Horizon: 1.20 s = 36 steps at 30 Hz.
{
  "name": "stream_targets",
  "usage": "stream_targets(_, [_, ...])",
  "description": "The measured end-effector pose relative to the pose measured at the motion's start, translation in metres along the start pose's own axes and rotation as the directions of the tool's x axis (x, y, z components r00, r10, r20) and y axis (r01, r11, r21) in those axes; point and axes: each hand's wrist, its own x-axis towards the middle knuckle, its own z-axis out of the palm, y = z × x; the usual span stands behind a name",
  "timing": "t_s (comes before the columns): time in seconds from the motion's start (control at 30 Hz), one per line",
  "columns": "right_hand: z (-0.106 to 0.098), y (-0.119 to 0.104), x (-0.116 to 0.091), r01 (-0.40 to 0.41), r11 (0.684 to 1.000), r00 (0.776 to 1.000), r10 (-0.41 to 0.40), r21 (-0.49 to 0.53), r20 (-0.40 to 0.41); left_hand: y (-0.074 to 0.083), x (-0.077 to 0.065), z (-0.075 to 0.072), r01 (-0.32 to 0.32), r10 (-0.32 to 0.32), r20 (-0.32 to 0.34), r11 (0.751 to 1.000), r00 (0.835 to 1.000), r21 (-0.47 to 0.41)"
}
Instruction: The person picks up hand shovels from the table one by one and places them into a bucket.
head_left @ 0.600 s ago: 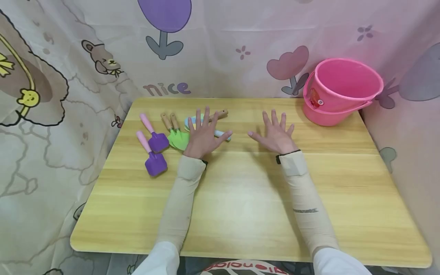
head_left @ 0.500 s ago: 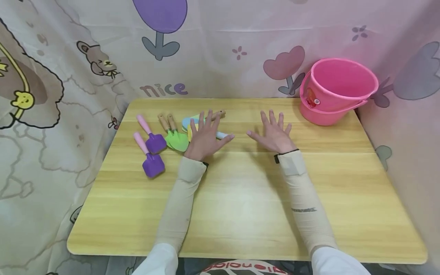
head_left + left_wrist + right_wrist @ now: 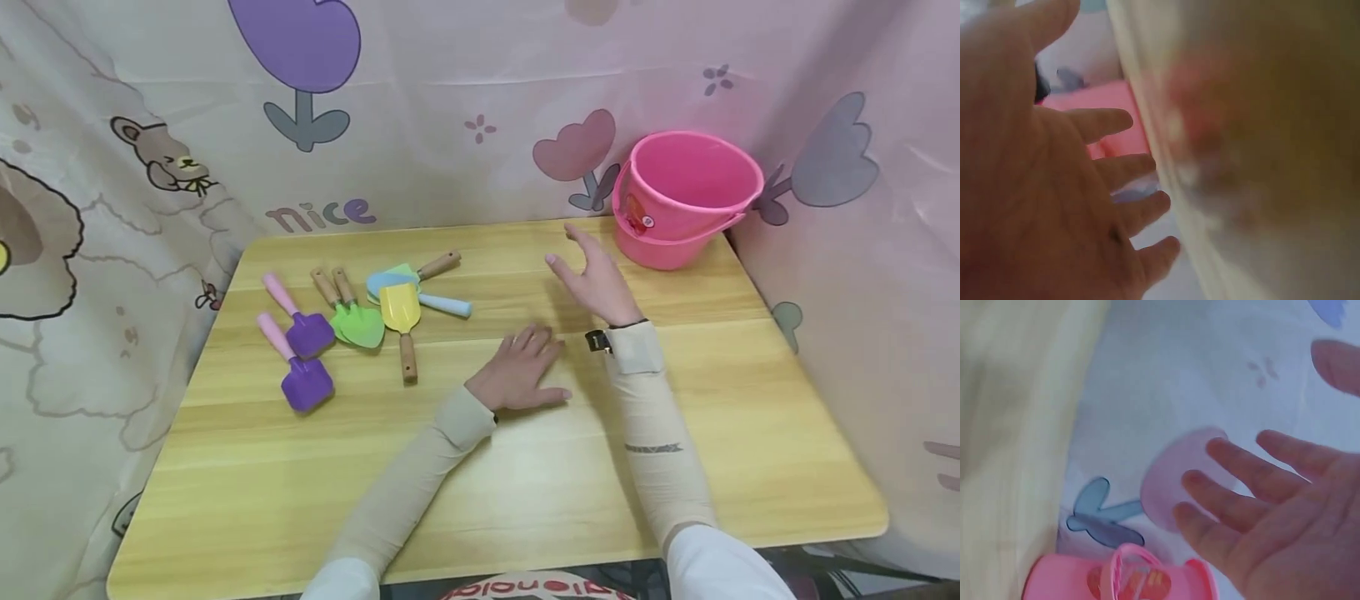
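My left hand (image 3: pixel 519 372) is spread over the middle of the table, palm down, holding nothing. Its straight fingers (image 3: pixel 1141 212) also show in the left wrist view. My right hand (image 3: pixel 597 279) stands turned on its side, thumb raised, left of the pink bucket (image 3: pixel 675 242) and apart from it. Nothing is between its extended fingers (image 3: pixel 1260 478). On the left half of the table lie toy trowels and shovels: two purple shovels (image 3: pixel 307 383) with pink handles, green trowels (image 3: pixel 362 327) with wooden handles, a yellow shovel (image 3: pixel 401 308), and a blue tool (image 3: pixel 446 305) beneath it.
The wooden table (image 3: pixel 712 467) ends against a patterned curtain (image 3: pixel 435 150) at the back and sides. The bucket, with its handle hanging down, stands in the back right corner. A wooden handle (image 3: pixel 440 265) sticks out behind the yellow shovel.
My left hand has moved right and nearer me, uncovering the yellow shovel. My right hand has turned onto its side. The head view has swung right.
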Motion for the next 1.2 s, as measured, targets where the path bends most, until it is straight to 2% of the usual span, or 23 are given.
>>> stream_targets(0.13, [-0.018, 0.002, 0.004, 0.034, 0.977, 0.984, 0.004, 0.210, -0.177, 0.002, -0.006, 0.003, 0.069, -0.066, 0.084, 0.997, 0.994, -0.032])
stream_targets(0.23, [-0.036, 0.011, 0.004, 0.048, 0.943, 0.943, 0.066, 0.329, -0.326, 0.001, -0.007, 0.004, 0.103, -0.097, 0.121, 0.994, 0.988, -0.041])
stream_targets(0.3, [-0.048, 0.020, 0.002, 0.061, 0.922, 0.892, 0.122, 0.383, -0.436, 0.001, -0.007, 0.005, 0.106, -0.099, 0.137, 0.993, 0.986, -0.046])
stream_targets(0.43, [-0.078, 0.046, 0.002, 0.092, 0.857, 0.738, 0.283, 0.507, -0.612, 0.002, -0.005, 0.007, 0.109, -0.098, 0.158, 0.992, 0.983, -0.059])
stream_targets(0.53, [-0.103, 0.065, 0.006, 0.095, 0.788, 0.645, 0.417, 0.609, -0.640, 0.003, -0.004, 0.008, 0.109, -0.098, 0.160, 0.992, 0.982, -0.063])
stream_targets(0.57, [-0.112, 0.071, 0.007, 0.080, 0.763, 0.628, 0.462, 0.642, -0.627, 0.004, -0.004, 0.008, 0.108, -0.097, 0.162, 0.992, 0.982, -0.063])
stream_targets(0.63, [-0.129, 0.081, 0.008, 0.054, 0.703, 0.608, 0.540, 0.709, -0.582, 0.004, -0.003, 0.009, 0.109, -0.099, 0.159, 0.992, 0.982, -0.058])
stream_targets(0.73, [-0.149, 0.097, 0.008, -0.050, 0.677, 0.577, 0.620, 0.735, -0.532, 0.005, -0.002, 0.008, 0.116, -0.106, 0.155, 0.992, 0.982, -0.054])
stream_targets(0.8, [-0.157, 0.108, 0.009, -0.119, 0.673, 0.573, 0.647, 0.730, -0.503, 0.005, -0.002, 0.008, 0.121, -0.111, 0.154, 0.991, 0.982, -0.058])
stream_targets(0.87, [-0.162, 0.119, 0.010, -0.167, 0.668, 0.578, 0.662, 0.725, -0.477, 0.006, -0.002, 0.008, 0.122, -0.111, 0.155, 0.991, 0.982, -0.059])
stream_targets(0.9, [-0.163, 0.124, 0.012, -0.148, 0.641, 0.600, 0.664, 0.753, -0.447, 0.006, -0.002, 0.008, 0.122, -0.111, 0.157, 0.991, 0.981, -0.060])
stream_targets(0.97, [-0.165, 0.132, 0.015, -0.125, 0.575, 0.643, 0.667, 0.808, -0.376, 0.006, -0.003, 0.009, 0.122, -0.112, 0.159, 0.991, 0.981, -0.059])
stream_targets(1.0, [-0.166, 0.135, 0.016, -0.089, 0.523, 0.672, 0.659, 0.847, -0.336, 0.007, -0.003, 0.009, 0.123, -0.113, 0.158, 0.991, 0.981, -0.055])
stream_targets(1.07, [-0.167, 0.141, 0.020, -0.057, 0.429, 0.716, 0.647, 0.902, -0.262, 0.007, -0.004, 0.010, 0.123, -0.114, 0.155, 0.991, 0.981, -0.054])
stream_targets(1.1, [-0.168, 0.143, 0.022, -0.037, 0.365, 0.736, 0.640, 0.930, -0.221, 0.007, -0.004, 0.010, 0.123, -0.114, 0.155, 0.991, 0.981, -0.053])
stream_targets(1.13, [-0.169, 0.145, 0.024, -0.028, 0.325, 0.749, 0.633, 0.945, -0.195, 0.008, -0.004, 0.010, 0.122, -0.113, 0.153, 0.991, 0.982, -0.053])
stream_targets(1.2, [-0.172, 0.149, 0.028, -0.026, 0.271, 0.771, 0.619, 0.962, -0.153, 0.009, -0.005, 0.009, 0.118, -0.108, 0.151, 0.991, 0.983, -0.058])
